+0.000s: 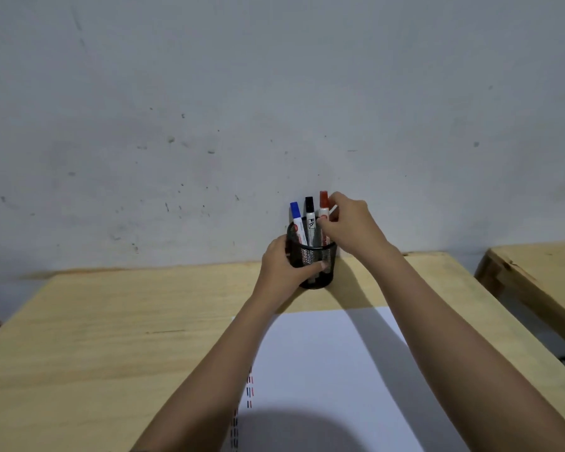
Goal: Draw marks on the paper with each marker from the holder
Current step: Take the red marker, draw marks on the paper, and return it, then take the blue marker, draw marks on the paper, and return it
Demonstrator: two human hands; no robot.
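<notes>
The holder (310,256), a black mesh cup, stands at the table's (111,321) far edge, against the wall (274,93). It is gripped by the left hand (282,265), fingers wrapped round its left side and front.

Three markers stand upright in it, caps up: blue (296,220) at left, black (310,220) in the middle, red (323,207) at right. The red marker sits highest and is pinched by the right hand (349,228), thumb and fingertips closed on the barrel just below the cap. Whether it is being lifted out or set back cannot be told.

Key relation: the red marker's long axis is near vertical, and the right hand is placed on it from the right side. The right hand is the nearer hand to it; the left is occupied with the holder. A straight upward pull along that axis would be needed to clear the rim, with the holder kept steady by the left hand.

Appearance: white barrels, coloured caps, label print seen on the black one.

The paper (323,370) lies on the table's near part, well apart from the holder, between the forearms. Short red, blue and black dashes (249,391) are seen along its left edge, so marks appear already made. Much of the sheet is bare.
</notes>
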